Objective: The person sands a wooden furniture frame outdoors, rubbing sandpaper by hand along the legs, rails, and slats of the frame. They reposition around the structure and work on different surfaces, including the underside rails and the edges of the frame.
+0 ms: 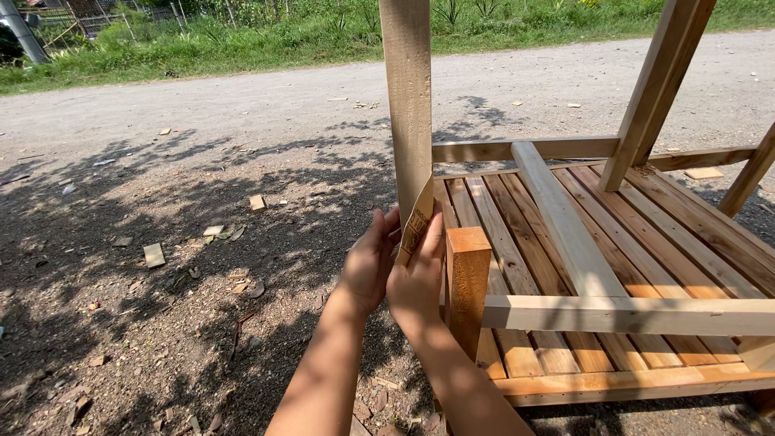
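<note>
Both hands hold a folded sandpaper sheet point(417, 226) against the upright post point(409, 105): left hand point(370, 262) and right hand point(417, 278), each grip closed on the sheet. Just right of the grip stands a short post point(467, 282); the slatted frame point(646, 234) lies beyond, holding one loose rail point(561, 218).

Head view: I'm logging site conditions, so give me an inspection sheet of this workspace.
Surface: gravel ground, partly in tree shadow.
Job's things: tall wooden board held upright, its cut lower end at a short post of a slatted wooden frame.
Clutter: wood offcuts and chips scattered on the ground.
Hands: left hand and right hand both grip the board's lower end.
Cables: nothing seen.
Surroundings: dirt road, grass verge beyond.
</note>
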`<state>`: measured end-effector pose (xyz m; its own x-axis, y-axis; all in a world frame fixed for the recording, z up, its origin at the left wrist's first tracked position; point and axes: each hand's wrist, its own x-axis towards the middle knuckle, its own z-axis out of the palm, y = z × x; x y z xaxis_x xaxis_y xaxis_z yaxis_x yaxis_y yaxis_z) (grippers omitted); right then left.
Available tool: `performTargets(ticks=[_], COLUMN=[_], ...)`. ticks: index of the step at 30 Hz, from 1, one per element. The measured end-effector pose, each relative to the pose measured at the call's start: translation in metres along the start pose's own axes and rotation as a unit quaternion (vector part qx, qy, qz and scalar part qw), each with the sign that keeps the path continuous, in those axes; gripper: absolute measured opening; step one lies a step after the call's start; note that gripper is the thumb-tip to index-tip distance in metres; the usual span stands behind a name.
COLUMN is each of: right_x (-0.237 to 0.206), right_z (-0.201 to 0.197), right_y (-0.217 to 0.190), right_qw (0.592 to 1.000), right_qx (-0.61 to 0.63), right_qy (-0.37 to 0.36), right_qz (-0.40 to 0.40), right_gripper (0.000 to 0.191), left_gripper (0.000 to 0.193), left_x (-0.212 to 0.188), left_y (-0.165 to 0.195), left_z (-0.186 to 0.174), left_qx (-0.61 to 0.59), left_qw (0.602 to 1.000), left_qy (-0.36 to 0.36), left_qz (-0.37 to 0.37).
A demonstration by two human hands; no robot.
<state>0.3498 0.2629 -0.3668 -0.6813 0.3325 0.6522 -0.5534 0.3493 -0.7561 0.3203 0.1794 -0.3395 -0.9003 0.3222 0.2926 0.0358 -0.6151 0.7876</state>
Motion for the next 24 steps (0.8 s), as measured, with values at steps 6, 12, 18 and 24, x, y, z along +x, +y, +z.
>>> performTargets(ticks=[6,12,18,24], right_x=[-0.012,-0.001,-0.016,0.026], right_z=[-0.009,-0.005,-0.014,-0.005], right_y=[-0.003,-0.007,0.0,-0.021], right_qw=[0.996,0.998,0.999,0.997], right_qx=[-0.068,-0.05,-0.037,-0.046], right_qy=[0.009,0.005,-0.033,0.0], right_qz=[-0.052,-0.046,-0.022,-0.065], right_gripper=[0.066,0.069,0.071,0.074], left_gripper=[0.071,0.063,0.054,0.052], left_x=[-0.003,-0.006,-0.001,0.003], left_y=[-0.002,0.004,-0.01,-0.011], left_z=[0.009,0.021,0.024,0.021], left_qx=[0.067,0.024,0.058,0.023], left_qw=[0.997,0.998,0.992,0.985], left_qy=[0.033,0.049,0.108,0.149], left_qz=[0.007,-0.024,-0.013,-0.089])
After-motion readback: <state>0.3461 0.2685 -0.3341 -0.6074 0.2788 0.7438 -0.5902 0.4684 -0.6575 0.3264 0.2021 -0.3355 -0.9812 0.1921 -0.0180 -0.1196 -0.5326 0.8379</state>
